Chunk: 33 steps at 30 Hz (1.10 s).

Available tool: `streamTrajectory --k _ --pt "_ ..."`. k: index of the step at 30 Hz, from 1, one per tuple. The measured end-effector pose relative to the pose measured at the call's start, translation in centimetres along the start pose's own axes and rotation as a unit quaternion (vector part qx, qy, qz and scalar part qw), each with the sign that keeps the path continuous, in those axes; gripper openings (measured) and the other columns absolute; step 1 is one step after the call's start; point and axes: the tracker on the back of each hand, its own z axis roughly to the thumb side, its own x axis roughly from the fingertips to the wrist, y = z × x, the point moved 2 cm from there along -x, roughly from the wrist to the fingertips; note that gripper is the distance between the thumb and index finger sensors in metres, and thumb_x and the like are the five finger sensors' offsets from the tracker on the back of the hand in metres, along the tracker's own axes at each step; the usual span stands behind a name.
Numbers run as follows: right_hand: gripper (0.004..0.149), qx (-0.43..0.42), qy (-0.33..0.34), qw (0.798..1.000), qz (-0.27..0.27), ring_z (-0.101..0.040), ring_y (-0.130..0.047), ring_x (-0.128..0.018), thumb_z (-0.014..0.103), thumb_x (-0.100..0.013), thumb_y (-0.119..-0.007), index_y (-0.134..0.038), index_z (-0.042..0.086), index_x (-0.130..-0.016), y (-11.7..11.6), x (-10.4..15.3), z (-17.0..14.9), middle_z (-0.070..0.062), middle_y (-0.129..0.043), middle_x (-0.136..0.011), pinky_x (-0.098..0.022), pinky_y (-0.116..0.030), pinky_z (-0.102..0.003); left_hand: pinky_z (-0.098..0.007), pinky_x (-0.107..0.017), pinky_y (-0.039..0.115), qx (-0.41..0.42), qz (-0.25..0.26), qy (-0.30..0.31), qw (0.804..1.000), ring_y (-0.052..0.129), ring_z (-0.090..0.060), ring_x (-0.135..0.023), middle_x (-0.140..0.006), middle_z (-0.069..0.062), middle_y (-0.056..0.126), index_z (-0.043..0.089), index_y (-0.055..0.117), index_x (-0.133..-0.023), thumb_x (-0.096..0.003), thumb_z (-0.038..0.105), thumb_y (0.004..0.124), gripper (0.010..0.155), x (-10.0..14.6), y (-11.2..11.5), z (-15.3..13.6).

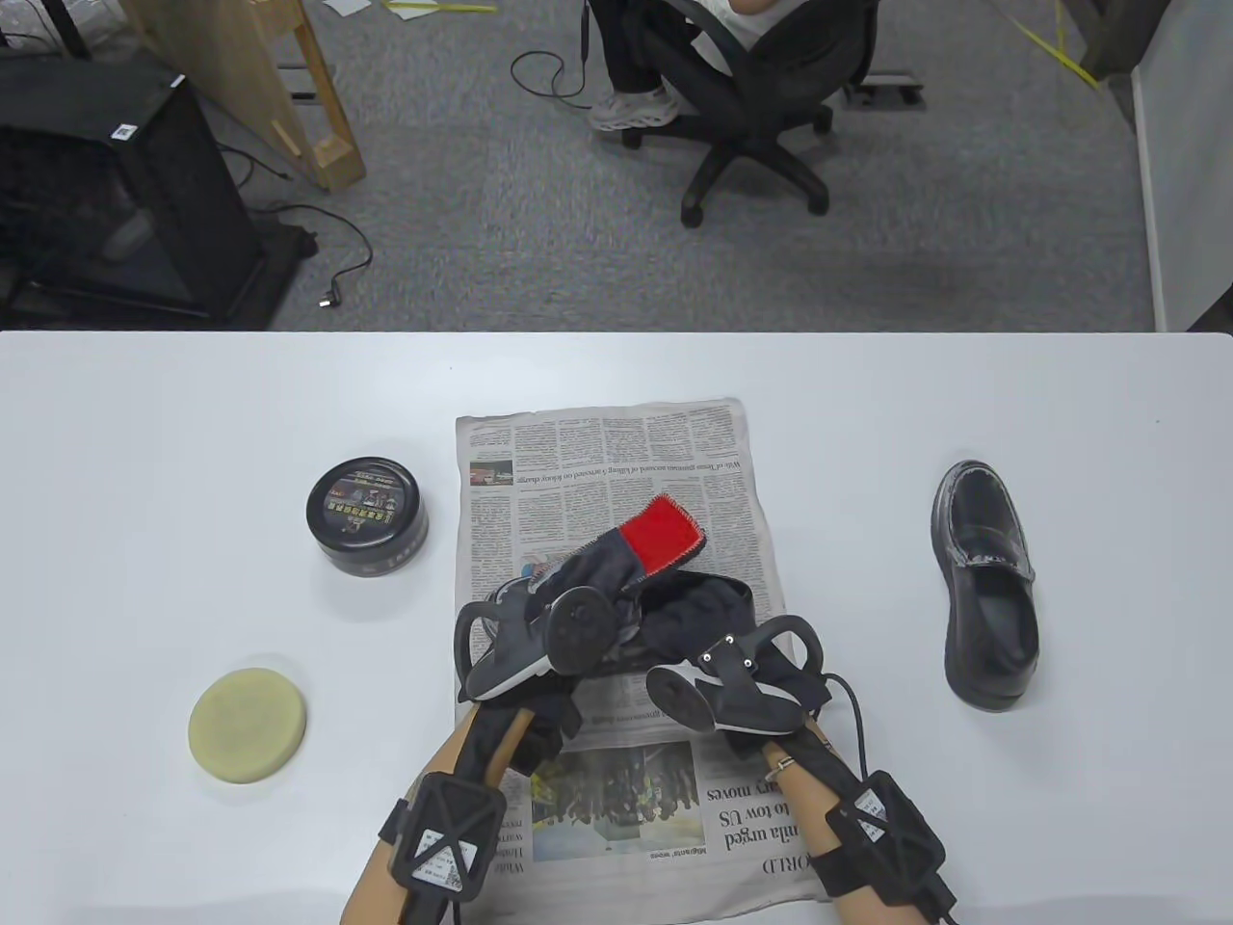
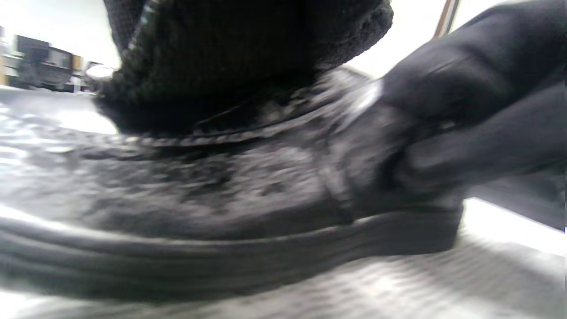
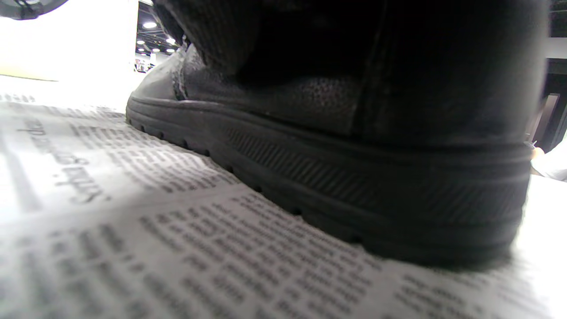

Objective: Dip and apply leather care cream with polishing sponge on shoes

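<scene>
A black leather shoe (image 1: 698,602) lies on the spread newspaper (image 1: 597,462), mostly covered by both hands. My left hand (image 1: 568,617) holds a dark cloth with a red patch (image 1: 660,535) against the shoe's upper. The left wrist view is blurred and shows the fuzzy cloth (image 2: 248,53) on the grained leather (image 2: 221,195). My right hand (image 1: 732,674) grips the shoe's heel end, and its gloved fingers (image 2: 465,110) curl round it. The right wrist view shows the shoe's ribbed sole (image 3: 354,177) flat on the paper (image 3: 133,212). The round yellow sponge (image 1: 248,725) lies untouched at the left.
A black cream tin (image 1: 368,515) with its lid on stands left of the newspaper. The second black loafer (image 1: 987,578) lies at the right, toe away from me. Beyond the table's far edge a person sits on an office chair (image 1: 747,116).
</scene>
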Motion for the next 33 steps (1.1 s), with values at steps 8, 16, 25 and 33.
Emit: streamTrajectory --k 8,16,25,33 --pt "0.040 0.006 -0.009 1.000 0.005 -0.018 -0.087 -0.086 0.043 -0.054 -0.069 -0.065 0.033 -0.093 0.0 -0.2 0.1 0.013 -0.083 -0.089 -0.075 -0.062 -0.045 -0.052 -0.068 0.073 -0.107 -0.047 -0.032 0.993 0.072 -0.038 -0.101 -0.118 -0.015 0.063 0.017 0.049 -0.115 -0.0658 0.035 0.061 0.054 1.5 0.3 -2.5" --pt "0.040 0.006 -0.010 1.000 0.004 -0.019 -0.087 -0.086 0.043 -0.053 -0.070 -0.066 0.034 -0.092 0.0 -0.3 0.2 0.013 -0.084 -0.089 -0.075 -0.062 -0.045 -0.052 -0.065 0.077 -0.055 -0.027 -0.001 0.998 0.071 -0.039 -0.099 -0.116 -0.016 0.063 0.015 0.051 -0.115 -0.0654 0.033 0.062 0.054 4.9 0.3 -3.9" --pt "0.038 -0.013 -0.008 1.000 0.011 -0.018 -0.086 -0.088 0.044 -0.053 -0.071 -0.067 0.034 -0.090 -0.1 -0.4 0.1 0.013 -0.084 -0.088 -0.076 -0.060 -0.047 -0.053 -0.070 0.069 0.148 0.009 0.070 0.987 0.068 -0.039 -0.101 -0.117 -0.016 0.062 0.016 0.050 -0.115 -0.0662 0.034 0.060 0.053 2.9 -0.8 0.4" --pt "0.039 -0.007 -0.009 1.000 0.012 -0.019 -0.086 -0.087 0.044 -0.053 -0.070 -0.066 0.033 -0.091 0.1 -0.4 0.1 0.013 -0.084 -0.088 -0.075 -0.061 -0.046 -0.054 -0.071 0.067 -0.044 -0.037 -0.053 0.997 0.068 -0.036 -0.104 -0.119 -0.011 0.062 0.020 0.048 -0.116 -0.0660 0.035 0.060 0.053 -0.1 0.4 -1.6"
